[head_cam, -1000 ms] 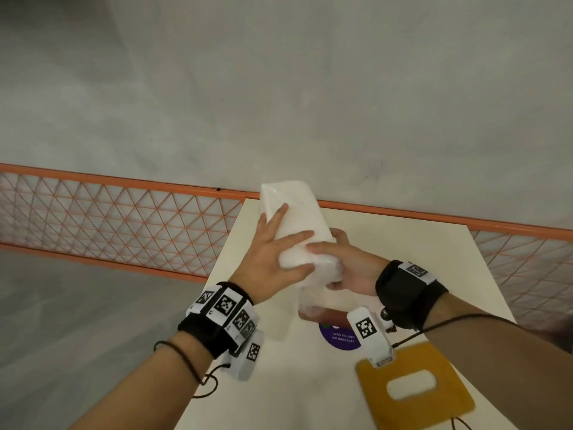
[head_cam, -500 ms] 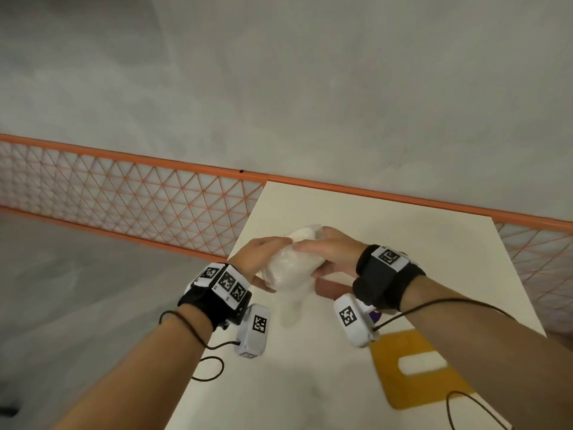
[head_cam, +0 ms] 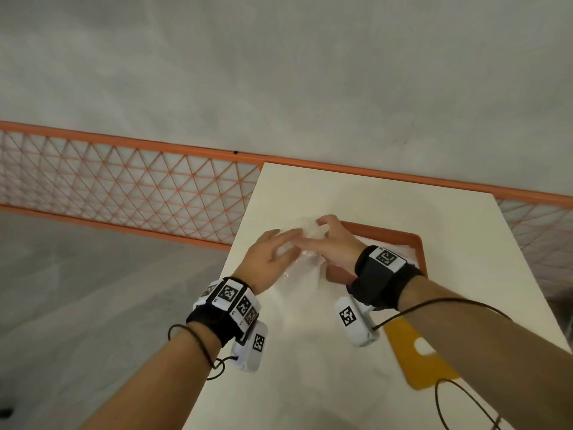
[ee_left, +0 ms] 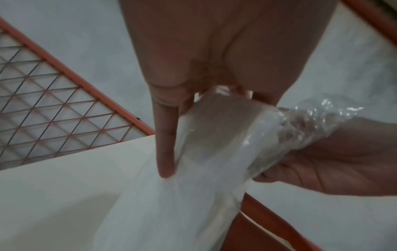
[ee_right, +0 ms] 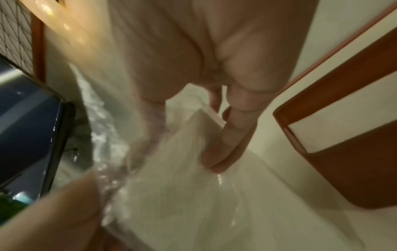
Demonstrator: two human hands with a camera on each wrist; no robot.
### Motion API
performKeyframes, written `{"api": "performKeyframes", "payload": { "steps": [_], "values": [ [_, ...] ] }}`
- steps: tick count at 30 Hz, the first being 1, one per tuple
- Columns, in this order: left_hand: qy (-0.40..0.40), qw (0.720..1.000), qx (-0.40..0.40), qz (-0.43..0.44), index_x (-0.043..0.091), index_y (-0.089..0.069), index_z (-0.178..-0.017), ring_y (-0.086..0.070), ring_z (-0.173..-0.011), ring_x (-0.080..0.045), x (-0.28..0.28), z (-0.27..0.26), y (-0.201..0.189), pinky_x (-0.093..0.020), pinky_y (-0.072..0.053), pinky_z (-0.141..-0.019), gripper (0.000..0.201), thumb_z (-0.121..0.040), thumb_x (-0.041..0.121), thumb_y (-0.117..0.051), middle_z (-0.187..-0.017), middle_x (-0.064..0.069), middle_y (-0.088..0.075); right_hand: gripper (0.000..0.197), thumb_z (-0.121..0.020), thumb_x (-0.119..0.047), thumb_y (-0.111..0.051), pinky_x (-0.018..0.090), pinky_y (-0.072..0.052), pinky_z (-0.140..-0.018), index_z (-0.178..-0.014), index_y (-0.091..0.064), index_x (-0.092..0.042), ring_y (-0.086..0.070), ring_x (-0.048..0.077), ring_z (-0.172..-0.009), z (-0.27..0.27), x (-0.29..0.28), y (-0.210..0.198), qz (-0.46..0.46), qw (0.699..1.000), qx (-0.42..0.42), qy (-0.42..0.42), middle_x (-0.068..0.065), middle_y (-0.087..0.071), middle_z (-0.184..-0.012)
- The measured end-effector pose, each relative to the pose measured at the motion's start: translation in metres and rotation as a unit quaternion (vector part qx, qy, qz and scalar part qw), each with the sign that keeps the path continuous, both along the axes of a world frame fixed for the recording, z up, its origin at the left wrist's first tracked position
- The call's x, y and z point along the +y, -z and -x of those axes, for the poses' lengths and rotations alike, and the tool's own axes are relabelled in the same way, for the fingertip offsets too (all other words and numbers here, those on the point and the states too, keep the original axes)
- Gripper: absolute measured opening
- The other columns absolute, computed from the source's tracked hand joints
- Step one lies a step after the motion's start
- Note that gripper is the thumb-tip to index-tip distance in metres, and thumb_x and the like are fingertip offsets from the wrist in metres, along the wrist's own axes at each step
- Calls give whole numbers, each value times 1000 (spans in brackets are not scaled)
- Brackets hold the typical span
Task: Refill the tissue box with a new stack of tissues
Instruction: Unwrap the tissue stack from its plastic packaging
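Change: since a second ago our tissue stack point(head_cam: 305, 262) came down from high up, low over the table point(head_cam: 434, 231) now.
Left hand point(head_cam: 268, 259): we hold the stack's left side, fingers lightly bent on the clear wrap point(ee_left: 311, 117).
Right hand point(head_cam: 333, 243): we pinch the wrap at the far end.
Tissue box point(head_cam: 387, 240): orange, just right of our hands.
Yellow lid point(head_cam: 424, 355): on the table, near right.
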State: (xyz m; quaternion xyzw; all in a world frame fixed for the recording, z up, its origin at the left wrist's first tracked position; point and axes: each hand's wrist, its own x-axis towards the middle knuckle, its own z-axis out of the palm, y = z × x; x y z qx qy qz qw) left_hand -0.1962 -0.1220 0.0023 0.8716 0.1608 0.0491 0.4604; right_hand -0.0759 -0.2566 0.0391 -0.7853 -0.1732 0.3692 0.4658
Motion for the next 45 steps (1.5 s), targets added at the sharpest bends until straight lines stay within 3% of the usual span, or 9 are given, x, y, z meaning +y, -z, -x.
{"api": "performKeyframes", "payload": {
  "steps": [7,12,16,21,27,33,36,39,45],
  "values": [
    [-41,996,19,83,57,-41,-133,-49,-128,-27,7,-2,-1,-50,-48,-99,57,-80,59,-63,-141,3,-41,87,-67,-12,-88,43,-55,-93,-133,-35,-33,-60,24,-99,-9,-22,0,-16,999,-15,-46,7,-46,-120],
    [-37,994,26,98,49,-41,-139,-53,-121,-24,9,-3,0,-47,-50,-98,72,-74,54,-71,-135,9,-42,58,-71,-5,-85,50,-57,-81,-107,-41,-16,-70,33,-85,1,-36,10,-81,993,-72,-37,15,-48,-114],
    [-33,995,35,92,46,-36,-143,-54,-120,-25,9,-4,-3,-47,-49,-99,79,-75,47,-76,-134,9,-41,20,-77,-21,-81,23,-54,-74,-85,-63,-19,-60,15,-91,5,-41,20,-57,942,-312,-106,0,-47,-105],
    [-35,992,8,123,54,-28,-138,-53,-122,-24,9,-2,-4,-47,-52,-93,88,-68,44,-80,-142,4,-41,13,-92,-20,-62,17,-45,-80,-98,-73,-22,-53,12,-91,0,-44,20,-67,887,-429,-159,-3,-47,-111],
    [-66,985,-37,158,35,-23,-95,-64,-86,-23,8,1,3,-34,-49,-65,65,-67,38,-81,-121,-7,-54,34,-98,-19,-49,26,-43,-99,-129,-62,-27,-53,15,-113,-9,-27,3,23,862,-460,-213,-3,-48,-141],
    [-70,991,-57,101,24,-27,-92,-45,-62,-21,6,6,-1,-41,-45,-58,50,-78,33,-75,-84,-1,-46,46,-100,-29,-48,28,-41,-105,-144,-46,-17,-58,16,-113,-17,-18,1,60,964,-251,-56,0,-50,-144],
    [-30,996,-80,37,28,-48,-97,-54,-82,-10,6,8,-1,-24,-40,-75,27,-84,36,-69,-98,5,-57,40,-99,-32,-48,38,-45,-105,-137,-53,-20,-59,17,-112,-20,-15,6,45,982,-182,-18,1,-54,-140],
    [-12,999,-46,14,38,-60,-117,-40,-124,-1,6,7,-1,-4,-29,-93,31,-87,39,-67,-136,8,-47,17,-90,-26,-64,32,-45,-97,-106,-67,-25,-53,19,-102,-21,-16,2,13,947,-321,23,1,-48,-122],
    [-29,999,-19,18,27,-38,-143,-38,-125,-1,11,3,-8,-22,-28,-104,74,-80,42,-74,-142,9,-43,26,-74,-38,-80,29,-35,-98,-98,-70,-39,-36,15,-109,-10,-27,-10,1,906,-390,-164,-7,-37,-115]
  ]
}}
